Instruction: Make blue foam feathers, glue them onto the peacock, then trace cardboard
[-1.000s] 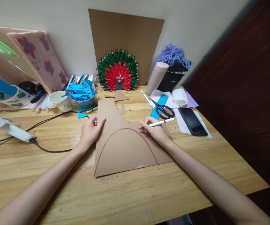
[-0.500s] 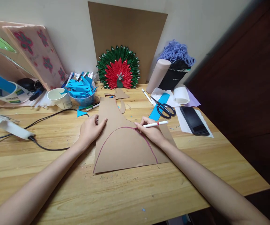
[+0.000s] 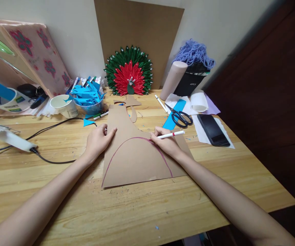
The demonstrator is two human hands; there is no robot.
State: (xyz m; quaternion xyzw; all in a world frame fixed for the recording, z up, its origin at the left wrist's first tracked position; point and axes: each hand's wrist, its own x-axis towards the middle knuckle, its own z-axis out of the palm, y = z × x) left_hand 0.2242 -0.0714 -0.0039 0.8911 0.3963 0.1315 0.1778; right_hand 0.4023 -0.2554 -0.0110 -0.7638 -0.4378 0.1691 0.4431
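Note:
A brown cardboard sheet (image 3: 134,160) lies on the table in front of me, with a purple arch drawn across it and a curved cut in its far edge. My left hand (image 3: 98,140) grips the sheet's left edge, its thumb on top and its fingers curled. In my right hand (image 3: 166,141) is a white felt-tip marker (image 3: 173,134) with a red band, its rear end slanting up to the right. The marker's tip is hidden by the fingers, near the right upper part of the purple line. Cardboard offcuts (image 3: 133,114) lie beyond the sheet.
Scissors (image 3: 182,118) rest partly on a blue strip, right of the sheet, near a phone (image 3: 213,130). A green-and-red peacock ornament (image 3: 129,73) stands at the back. To the left are a paper cup (image 3: 64,106), a tub of blue pieces (image 3: 92,106) and a corded glue gun (image 3: 11,138).
My right hand with the marker has shifted slightly to the right along the purple line. My left hand keeps its place on the sheet, and the view has tilted a little.

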